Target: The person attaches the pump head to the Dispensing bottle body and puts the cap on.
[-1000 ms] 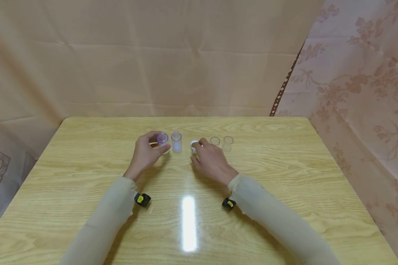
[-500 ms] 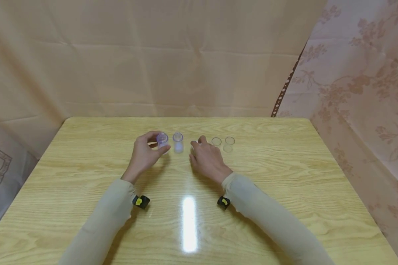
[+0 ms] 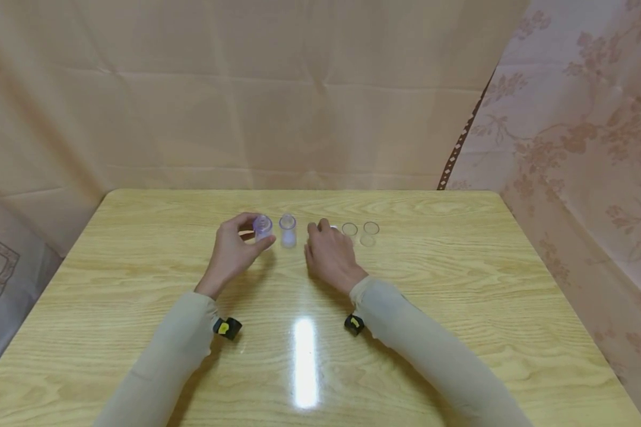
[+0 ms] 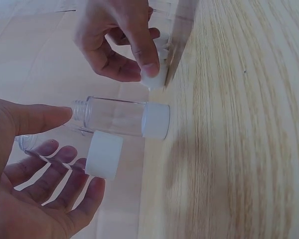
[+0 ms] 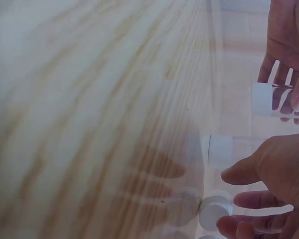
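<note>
In the head view my left hand (image 3: 232,246) holds a clear bottle (image 3: 263,225) between thumb and fingers. The left wrist view shows this bottle's white base (image 4: 104,154) raised off the wood. A second clear bottle (image 3: 288,228), with a threaded neck and white base (image 4: 156,119), stands upright just right of it. My right hand (image 3: 331,252) reaches down over small white caps farther right. In the right wrist view its thumb and fingers are spread, the fingertips right at a white cap (image 5: 215,213). The head view mostly hides these caps behind the hand.
Two clear round cups, a left one (image 3: 349,228) and a right one (image 3: 371,227), stand beyond the right hand. The wooden table (image 3: 432,332) ends at a draped curtain (image 3: 299,118). Patterned cloth (image 3: 593,178) hangs on the right.
My right hand has shifted slightly left, and the white cap earlier visible at its fingertips is now covered; a white edge shows behind its knuckles. My left hand keeps hold of the bottle.
</note>
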### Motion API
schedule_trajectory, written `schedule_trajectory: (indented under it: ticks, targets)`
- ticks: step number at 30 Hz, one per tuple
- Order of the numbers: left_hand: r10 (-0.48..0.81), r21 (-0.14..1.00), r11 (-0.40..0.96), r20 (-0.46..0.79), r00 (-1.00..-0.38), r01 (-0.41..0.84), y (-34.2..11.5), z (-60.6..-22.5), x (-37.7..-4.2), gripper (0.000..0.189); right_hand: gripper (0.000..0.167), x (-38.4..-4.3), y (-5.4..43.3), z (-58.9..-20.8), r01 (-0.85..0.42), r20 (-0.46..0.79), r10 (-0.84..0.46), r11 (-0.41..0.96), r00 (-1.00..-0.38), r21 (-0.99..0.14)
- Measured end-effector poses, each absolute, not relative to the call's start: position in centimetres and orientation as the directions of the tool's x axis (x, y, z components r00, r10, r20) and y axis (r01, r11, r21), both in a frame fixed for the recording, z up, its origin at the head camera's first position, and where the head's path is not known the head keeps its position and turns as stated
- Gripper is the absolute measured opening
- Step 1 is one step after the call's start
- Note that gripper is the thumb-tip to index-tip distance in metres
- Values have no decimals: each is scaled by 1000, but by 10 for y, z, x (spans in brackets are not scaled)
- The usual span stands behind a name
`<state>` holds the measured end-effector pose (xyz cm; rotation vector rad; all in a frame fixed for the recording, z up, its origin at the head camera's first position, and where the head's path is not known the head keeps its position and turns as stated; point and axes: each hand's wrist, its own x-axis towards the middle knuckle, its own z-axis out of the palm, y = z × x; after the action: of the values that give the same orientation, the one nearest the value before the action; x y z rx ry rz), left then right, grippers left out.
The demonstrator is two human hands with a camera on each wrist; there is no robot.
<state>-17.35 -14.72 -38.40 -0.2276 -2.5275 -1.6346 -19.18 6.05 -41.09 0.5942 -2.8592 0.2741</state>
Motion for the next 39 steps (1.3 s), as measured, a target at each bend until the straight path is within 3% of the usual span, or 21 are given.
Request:
schedule_trajectory:
  ticks: [19, 28, 39]
  targets:
    - [58, 903, 391, 169, -984, 178, -143, -384, -174, 44, 19, -196, 59, -416, -394, 276, -347, 909, -896, -137]
    - [65, 903, 390, 167, -984, 179, -142, -382, -172, 46, 19, -191, 71, -408, -410, 255, -347, 875, -902, -258]
    - [64, 901, 400, 154, -986, 167, -136, -381, -169, 45, 27, -181, 92, -393, -494, 322, -392, 792, -862, -359]
